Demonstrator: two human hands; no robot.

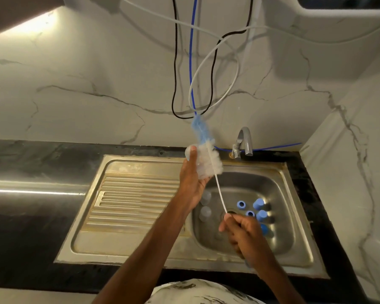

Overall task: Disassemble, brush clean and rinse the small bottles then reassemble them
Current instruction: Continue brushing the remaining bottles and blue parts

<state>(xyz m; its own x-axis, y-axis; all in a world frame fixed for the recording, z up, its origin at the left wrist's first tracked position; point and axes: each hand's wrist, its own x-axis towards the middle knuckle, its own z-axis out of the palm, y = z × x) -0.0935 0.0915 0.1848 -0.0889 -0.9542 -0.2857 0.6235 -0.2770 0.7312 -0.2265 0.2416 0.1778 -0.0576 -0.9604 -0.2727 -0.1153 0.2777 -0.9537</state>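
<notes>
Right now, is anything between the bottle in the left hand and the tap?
Only the brush: its bristles sit against the bottle in the left hand, on the tap side, with the stem running down to the right hand. Whether they are inside the bottle, I cannot tell. Nothing else shows before the tap.

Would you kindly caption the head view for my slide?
Left hand grips a clear bottle while right hand holds the brush by its wire, above the sink.

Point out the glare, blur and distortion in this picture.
Head view: strip-light glare at top left streaks the dark countertop; the brush and the clear bottle in the left hand are blurred; the wide lens bows the sink edges.
</notes>
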